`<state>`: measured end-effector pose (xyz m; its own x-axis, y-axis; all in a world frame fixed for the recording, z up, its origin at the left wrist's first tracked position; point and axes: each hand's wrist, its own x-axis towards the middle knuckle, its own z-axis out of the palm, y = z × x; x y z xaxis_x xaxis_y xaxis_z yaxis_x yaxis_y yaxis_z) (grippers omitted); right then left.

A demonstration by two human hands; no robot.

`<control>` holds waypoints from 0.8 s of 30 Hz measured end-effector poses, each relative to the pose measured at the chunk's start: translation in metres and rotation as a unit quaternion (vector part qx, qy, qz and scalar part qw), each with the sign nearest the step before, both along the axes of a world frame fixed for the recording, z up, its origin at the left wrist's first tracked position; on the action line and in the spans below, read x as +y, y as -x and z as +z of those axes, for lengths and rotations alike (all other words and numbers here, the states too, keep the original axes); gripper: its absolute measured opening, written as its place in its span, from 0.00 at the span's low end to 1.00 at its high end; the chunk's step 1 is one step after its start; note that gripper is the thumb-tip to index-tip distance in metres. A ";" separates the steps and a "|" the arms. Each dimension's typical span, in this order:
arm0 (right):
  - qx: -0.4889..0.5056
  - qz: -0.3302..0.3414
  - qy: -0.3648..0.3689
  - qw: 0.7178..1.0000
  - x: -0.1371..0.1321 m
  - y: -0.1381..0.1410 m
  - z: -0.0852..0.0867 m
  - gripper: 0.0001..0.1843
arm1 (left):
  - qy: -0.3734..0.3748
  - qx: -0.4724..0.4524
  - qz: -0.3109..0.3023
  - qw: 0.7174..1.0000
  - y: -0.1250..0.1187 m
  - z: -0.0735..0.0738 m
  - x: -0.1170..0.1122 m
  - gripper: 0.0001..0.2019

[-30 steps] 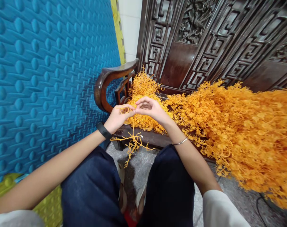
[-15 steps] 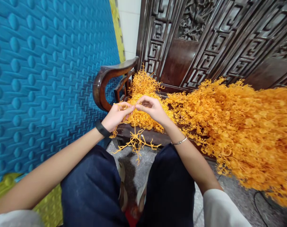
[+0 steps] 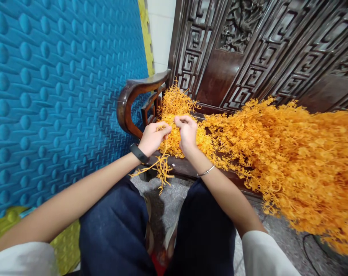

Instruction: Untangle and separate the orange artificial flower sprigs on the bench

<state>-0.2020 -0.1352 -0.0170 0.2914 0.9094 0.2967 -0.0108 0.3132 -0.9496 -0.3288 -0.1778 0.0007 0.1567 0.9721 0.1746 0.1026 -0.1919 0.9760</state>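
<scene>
My left hand (image 3: 154, 137), with a black band at the wrist, pinches an orange plastic branched stem (image 3: 163, 168). The stem's thin twigs hang below the fingers, over the front edge of the bench seat. Just to the right is my right hand (image 3: 188, 134), its thumb and fingertips closed together; whatever is between them is too small to make out. A narrow gap separates the two hands' fingertips. Behind and beneath them lies a pile of similar orange pieces (image 3: 178, 101) on the dark wooden bench (image 3: 182, 165).
A large heap of orange plastic sprigs (image 3: 306, 153) covers the bench to the right. The curved armrest (image 3: 124, 103) rises at the left, beside a blue textured mat (image 3: 61, 96). Behind stands the carved backrest (image 3: 219, 73). A black cable (image 3: 306, 249) lies on the grey floor.
My hands, whose fingertips were meeting, are now slightly apart. My right hand has turned more upright. The hanging stem has swung and its twigs look more bunched.
</scene>
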 end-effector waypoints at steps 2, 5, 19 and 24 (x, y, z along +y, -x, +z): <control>0.008 -0.092 -0.004 0.996 0.020 -0.025 0.000 0.09 | -0.006 0.021 0.002 1.000 0.003 0.001 -0.008 0.11; -0.009 -0.238 -0.004 0.971 0.050 -0.074 0.000 0.15 | -0.009 0.030 -0.006 0.999 0.011 0.005 -0.018 0.11; -0.396 -0.105 0.031 0.912 0.073 -0.080 -0.028 0.11 | -0.033 0.064 0.049 0.996 0.036 -0.015 0.012 0.11; -0.436 -0.109 0.023 0.893 0.066 -0.080 -0.022 0.11 | -0.031 0.052 0.041 0.997 0.038 -0.011 0.008 0.11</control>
<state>-0.1225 -0.0692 -0.0393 0.1392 0.8764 0.4611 0.7953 0.1785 -0.5793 -0.3665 -0.1696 -0.0100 0.0978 0.9702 0.2218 0.2198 -0.2384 0.9460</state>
